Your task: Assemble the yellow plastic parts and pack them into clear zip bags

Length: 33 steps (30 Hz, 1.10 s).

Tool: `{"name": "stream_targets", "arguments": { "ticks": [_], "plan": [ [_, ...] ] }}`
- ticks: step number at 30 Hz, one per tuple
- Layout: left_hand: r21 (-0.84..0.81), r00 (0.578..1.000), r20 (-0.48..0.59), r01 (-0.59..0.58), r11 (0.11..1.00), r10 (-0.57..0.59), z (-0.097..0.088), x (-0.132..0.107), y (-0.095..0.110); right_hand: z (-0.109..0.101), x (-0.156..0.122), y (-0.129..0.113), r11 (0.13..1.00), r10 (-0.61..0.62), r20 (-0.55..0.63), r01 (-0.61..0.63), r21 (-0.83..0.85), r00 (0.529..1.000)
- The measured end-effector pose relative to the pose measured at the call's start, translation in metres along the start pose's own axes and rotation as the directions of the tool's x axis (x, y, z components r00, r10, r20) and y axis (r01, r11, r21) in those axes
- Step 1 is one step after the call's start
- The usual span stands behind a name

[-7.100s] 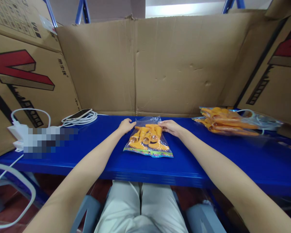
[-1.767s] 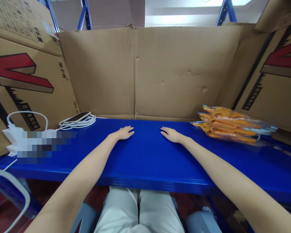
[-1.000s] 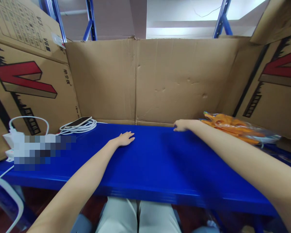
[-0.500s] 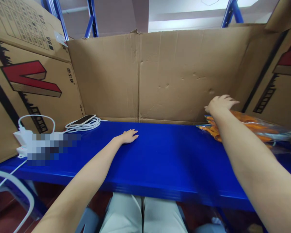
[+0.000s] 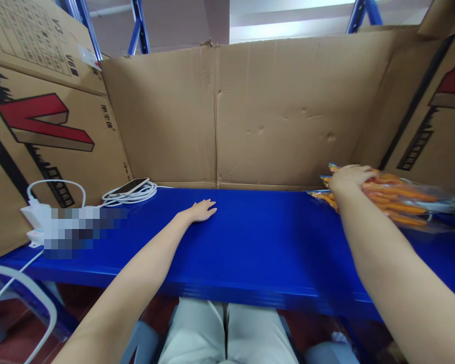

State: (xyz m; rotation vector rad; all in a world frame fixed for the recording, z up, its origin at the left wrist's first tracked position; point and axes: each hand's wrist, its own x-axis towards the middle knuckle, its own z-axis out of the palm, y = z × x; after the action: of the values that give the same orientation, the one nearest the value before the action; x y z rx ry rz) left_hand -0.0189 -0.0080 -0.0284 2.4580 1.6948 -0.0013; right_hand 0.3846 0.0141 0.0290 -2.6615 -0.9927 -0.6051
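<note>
My left hand (image 5: 203,210) rests palm down near the middle of the blue shelf top, fingers spread and holding nothing. At the right, my right hand (image 5: 352,177) reaches over clear plastic packets (image 5: 396,199) filled with long orange pieces; what the pieces are, I cannot tell. Its fingers curl over the upper packet near its left end, and the fingertips are partly hidden. Coloured corners of several packets stick out to the left of this hand.
A phone (image 5: 131,186) lies on a coiled white cable (image 5: 146,194) at the left. Nearer stands a white power strip with a plug (image 5: 39,212), partly blurred out. Cardboard (image 5: 273,111) walls the back and both sides. The blue shelf's front edge (image 5: 227,296) is above my lap.
My right hand has come down onto the packets and closed over the upper one, whose left end now sits higher. My left hand has stayed in place.
</note>
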Motion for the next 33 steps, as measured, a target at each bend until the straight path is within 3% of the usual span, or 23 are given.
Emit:
{"name": "stream_targets", "arguments": {
  "ticks": [3,13,18,21,23,25,27,29,33],
  "plan": [
    [0.009,1.000,0.006,0.000,1.000,0.000,0.000,0.001,0.000,-0.002,-0.008,0.000,0.992,0.083,0.012,-0.081,-0.101,0.996],
    [0.001,1.000,-0.005,-0.009,1.000,0.009,0.001,0.002,-0.002,-0.012,-0.030,-0.009,0.961,-0.249,-0.070,0.238,-0.140,0.966],
    [-0.015,1.000,-0.018,-0.008,1.000,0.008,0.002,0.003,-0.003,-0.020,-0.042,-0.036,0.906,-0.420,-0.104,0.409,-0.112,0.902],
    [-0.021,1.000,-0.024,-0.003,1.000,0.003,0.004,0.005,-0.004,-0.021,-0.064,-0.060,0.834,-0.539,-0.114,0.548,0.072,0.835],
    [-0.034,1.000,-0.031,-0.004,0.999,0.003,0.005,0.007,-0.006,-0.021,-0.087,-0.076,0.743,-0.631,-0.133,0.644,0.179,0.765],
    [-0.069,0.998,-0.066,-0.003,0.998,-0.002,0.007,0.010,-0.008,-0.021,-0.113,-0.088,0.656,-0.727,-0.116,0.735,0.173,0.677],
    [-0.114,0.988,-0.149,0.011,0.993,-0.028,0.009,0.012,-0.011,-0.023,-0.137,-0.096,0.522,-0.827,-0.144,0.838,0.157,0.543],
    [-0.149,0.965,-0.251,0.040,0.988,-0.077,0.009,0.014,-0.014,-0.022,-0.152,-0.100,0.383,-0.872,-0.258,0.907,0.174,0.417],
    [-0.163,0.926,-0.340,0.115,0.980,-0.165,0.006,0.014,-0.018,-0.007,-0.155,-0.101,0.032,-0.880,-0.443,0.951,0.308,0.174]
  ]
}}
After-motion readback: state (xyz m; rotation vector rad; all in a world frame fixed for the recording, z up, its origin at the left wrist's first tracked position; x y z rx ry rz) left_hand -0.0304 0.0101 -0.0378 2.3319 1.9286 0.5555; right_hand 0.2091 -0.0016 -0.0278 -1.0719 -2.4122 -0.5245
